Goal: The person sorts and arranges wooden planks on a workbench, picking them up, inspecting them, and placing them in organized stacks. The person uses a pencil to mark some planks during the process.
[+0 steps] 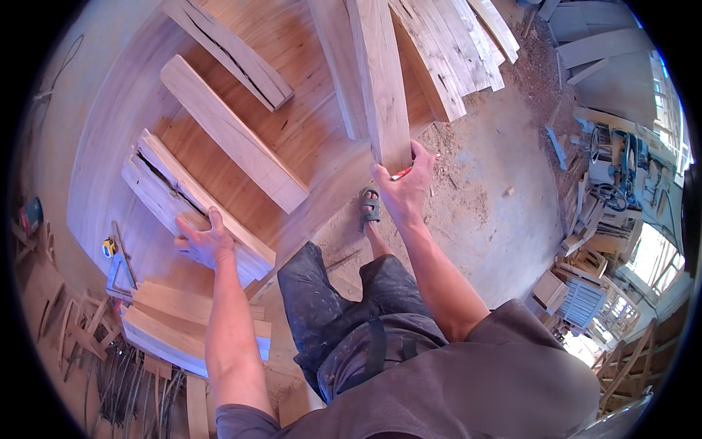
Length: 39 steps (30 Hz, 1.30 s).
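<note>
My right hand (406, 192) is closed round the near end of a long wooden beam (382, 88). A red pencil (401, 173) is also held in that hand, lying across the beam's end. On the left, my left hand (205, 240) has its fingers spread over a pair of wooden planks (191, 196) with a dark cracked edge between them; whether it presses on them cannot be told. Beyond it lie a smooth plank (232, 132) and another with a long dark split (228, 51). All rest on a broad wooden tabletop (110, 139).
More rough-edged boards (446, 58) lie at the far right of the tabletop. A yellow tape measure (109, 247) and a blue square (119, 275) are at its left edge. Stacked planks (172, 322) sit near my left forearm. Machinery (621, 164) and wood scraps line the right.
</note>
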Motion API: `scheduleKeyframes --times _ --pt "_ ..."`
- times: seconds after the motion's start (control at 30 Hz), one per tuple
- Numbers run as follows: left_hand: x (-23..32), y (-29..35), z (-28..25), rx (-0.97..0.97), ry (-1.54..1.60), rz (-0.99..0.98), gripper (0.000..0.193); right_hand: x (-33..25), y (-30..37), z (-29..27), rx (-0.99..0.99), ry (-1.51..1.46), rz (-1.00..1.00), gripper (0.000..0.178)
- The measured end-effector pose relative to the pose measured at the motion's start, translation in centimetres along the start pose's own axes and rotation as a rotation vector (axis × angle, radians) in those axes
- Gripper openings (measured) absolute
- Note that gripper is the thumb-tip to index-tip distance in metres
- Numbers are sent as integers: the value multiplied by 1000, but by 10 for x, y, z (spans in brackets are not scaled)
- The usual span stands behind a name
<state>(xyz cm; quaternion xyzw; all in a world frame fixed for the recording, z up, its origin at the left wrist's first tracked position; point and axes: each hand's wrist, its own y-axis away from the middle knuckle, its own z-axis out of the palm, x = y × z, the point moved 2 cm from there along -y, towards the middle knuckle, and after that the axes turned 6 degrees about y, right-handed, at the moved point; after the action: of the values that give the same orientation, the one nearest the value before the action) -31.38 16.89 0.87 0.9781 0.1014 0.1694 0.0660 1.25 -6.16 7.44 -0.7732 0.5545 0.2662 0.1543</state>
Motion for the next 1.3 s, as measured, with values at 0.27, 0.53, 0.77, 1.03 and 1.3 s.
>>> scheduleKeyframes --times 0.27,0.53,0.77,1.03,1.3 --pt "-12 1 2 29 74 76 98 47 5 -11 27 -306 174 68" --pt "-6 3 -3 80 -2 90 97 -28 -32 -13 -66 78 -26 83" --pt "-1 6 -5 75 -9 77 98 -35 -46 20 -78 338 -103 102" --pt "-9 3 -1 86 18 86 97 -39 -42 18 -89 336 -131 97" --pt "6 5 -12 39 4 54 98 -32 -20 18 -69 352 -263 101"
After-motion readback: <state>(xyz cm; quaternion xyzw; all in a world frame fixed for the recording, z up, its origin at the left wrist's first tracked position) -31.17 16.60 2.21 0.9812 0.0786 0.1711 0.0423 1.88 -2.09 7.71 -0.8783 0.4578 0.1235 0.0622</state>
